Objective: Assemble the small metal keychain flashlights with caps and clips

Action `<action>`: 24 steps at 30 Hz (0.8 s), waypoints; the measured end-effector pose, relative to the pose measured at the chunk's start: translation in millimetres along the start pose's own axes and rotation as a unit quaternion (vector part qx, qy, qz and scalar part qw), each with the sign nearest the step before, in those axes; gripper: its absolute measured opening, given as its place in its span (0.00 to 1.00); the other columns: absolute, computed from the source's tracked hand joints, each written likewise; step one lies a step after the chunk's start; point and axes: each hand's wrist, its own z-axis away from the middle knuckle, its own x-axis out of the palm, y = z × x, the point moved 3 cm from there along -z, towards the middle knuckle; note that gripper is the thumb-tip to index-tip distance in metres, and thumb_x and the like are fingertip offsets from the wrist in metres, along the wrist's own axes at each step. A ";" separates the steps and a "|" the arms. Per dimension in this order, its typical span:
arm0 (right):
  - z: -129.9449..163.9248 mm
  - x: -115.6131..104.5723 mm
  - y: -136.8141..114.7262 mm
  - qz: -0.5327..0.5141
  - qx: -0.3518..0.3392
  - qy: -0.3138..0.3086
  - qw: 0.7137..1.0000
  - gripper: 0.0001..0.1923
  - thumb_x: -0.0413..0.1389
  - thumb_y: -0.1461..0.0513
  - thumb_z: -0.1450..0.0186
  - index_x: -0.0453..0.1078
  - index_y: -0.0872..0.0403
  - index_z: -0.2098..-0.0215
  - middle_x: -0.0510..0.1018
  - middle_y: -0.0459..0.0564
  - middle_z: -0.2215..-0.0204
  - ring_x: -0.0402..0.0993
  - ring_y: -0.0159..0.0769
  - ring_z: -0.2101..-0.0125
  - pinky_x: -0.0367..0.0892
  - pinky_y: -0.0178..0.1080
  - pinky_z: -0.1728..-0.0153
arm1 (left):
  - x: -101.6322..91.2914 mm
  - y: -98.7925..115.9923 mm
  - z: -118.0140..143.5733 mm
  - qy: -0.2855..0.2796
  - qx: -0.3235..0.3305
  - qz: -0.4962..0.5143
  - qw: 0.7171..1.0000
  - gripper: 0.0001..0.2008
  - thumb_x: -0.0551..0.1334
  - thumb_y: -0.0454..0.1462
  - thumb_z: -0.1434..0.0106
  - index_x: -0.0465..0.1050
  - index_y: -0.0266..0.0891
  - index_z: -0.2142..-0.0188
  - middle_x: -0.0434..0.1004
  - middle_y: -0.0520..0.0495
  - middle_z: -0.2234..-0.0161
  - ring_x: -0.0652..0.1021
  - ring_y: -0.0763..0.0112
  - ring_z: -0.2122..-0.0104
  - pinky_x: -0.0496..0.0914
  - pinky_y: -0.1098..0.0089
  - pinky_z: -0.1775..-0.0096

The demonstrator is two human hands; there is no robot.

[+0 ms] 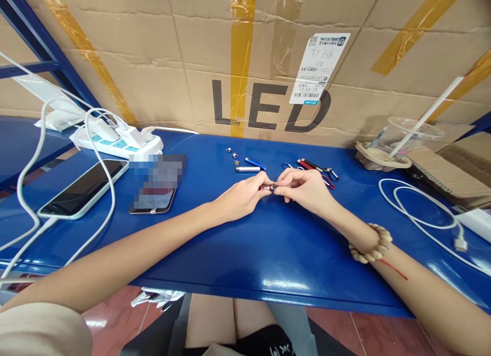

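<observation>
My left hand (241, 195) and my right hand (303, 188) meet over the middle of the blue table (268, 253), and together they pinch a small red cylindrical piece (267, 186) between their fingertips. Just beyond the hands lie a silver tube (247, 169), a blue tube (255, 163) and a few tiny metal caps (232, 152). A cluster of red and black keychain parts with clips (320, 169) rests behind my right hand. A beaded bracelet (371, 243) circles my right wrist.
A phone on a white cable (82, 188) and a second phone (153, 200) lie at the left, near a white power strip (118, 141). A plastic cup with a straw (402, 136) and a coiled white cable (422, 207) are at the right. A cardboard box marked LED (268, 64) stands behind.
</observation>
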 end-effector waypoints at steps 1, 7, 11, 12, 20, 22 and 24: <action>0.1 0.1 0.2 -0.002 0.003 0.001 1.000 0.17 0.69 0.54 0.58 0.72 0.57 0.82 0.73 0.46 0.76 0.67 0.24 0.87 0.64 0.32 0.85 | -0.1 0.2 0.1 0.000 0.001 0.001 1.000 0.04 0.48 0.36 0.33 0.58 0.40 0.63 0.73 0.47 0.59 0.75 0.69 0.60 0.67 0.71 0.61; 0.6 0.5 -0.8 -0.002 0.009 0.002 1.000 0.18 0.69 0.52 0.58 0.71 0.58 0.81 0.74 0.46 0.77 0.66 0.25 0.87 0.65 0.32 0.86 | 0.6 -1.5 0.1 0.005 0.006 0.001 1.000 0.04 0.48 0.37 0.33 0.58 0.40 0.63 0.73 0.47 0.59 0.75 0.69 0.61 0.66 0.71 0.62; 0.2 0.7 -2.4 -0.002 0.013 0.002 1.000 0.19 0.69 0.52 0.59 0.71 0.58 0.81 0.74 0.46 0.77 0.67 0.25 0.87 0.65 0.31 0.86 | 0.6 -2.1 0.0 0.006 0.007 0.004 1.000 0.04 0.48 0.37 0.33 0.57 0.40 0.63 0.73 0.47 0.59 0.74 0.69 0.61 0.67 0.71 0.62; 0.1 0.6 -2.9 -0.002 0.014 0.002 1.000 0.19 0.69 0.52 0.59 0.71 0.58 0.82 0.74 0.46 0.77 0.67 0.25 0.87 0.64 0.31 0.87 | 0.6 -2.0 0.0 0.006 0.008 0.006 1.000 0.04 0.48 0.37 0.33 0.58 0.40 0.64 0.73 0.47 0.59 0.74 0.69 0.61 0.67 0.71 0.61; -0.4 0.0 -2.7 0.005 0.023 -0.012 1.000 0.19 0.69 0.51 0.60 0.71 0.57 0.82 0.75 0.46 0.78 0.67 0.25 0.87 0.65 0.31 0.87 | 1.3 -2.2 0.6 0.006 0.007 -0.004 1.000 0.05 0.49 0.37 0.33 0.59 0.40 0.63 0.73 0.47 0.60 0.75 0.68 0.61 0.67 0.70 0.62; -0.1 0.6 -1.6 -0.001 0.029 -0.013 0.999 0.19 0.69 0.51 0.60 0.71 0.57 0.82 0.75 0.47 0.78 0.67 0.25 0.87 0.64 0.30 0.87 | 1.4 -2.1 0.7 0.008 0.009 -0.013 1.000 0.04 0.49 0.37 0.33 0.59 0.40 0.64 0.73 0.47 0.61 0.75 0.68 0.62 0.67 0.70 0.62; 0.4 1.7 -0.8 -0.006 0.041 -0.013 0.999 0.18 0.69 0.52 0.60 0.71 0.57 0.82 0.75 0.46 0.78 0.66 0.25 0.87 0.63 0.30 0.87 | 1.3 -1.9 0.8 0.011 0.013 -0.021 1.000 0.04 0.49 0.36 0.33 0.59 0.40 0.64 0.73 0.47 0.61 0.75 0.68 0.62 0.67 0.71 0.63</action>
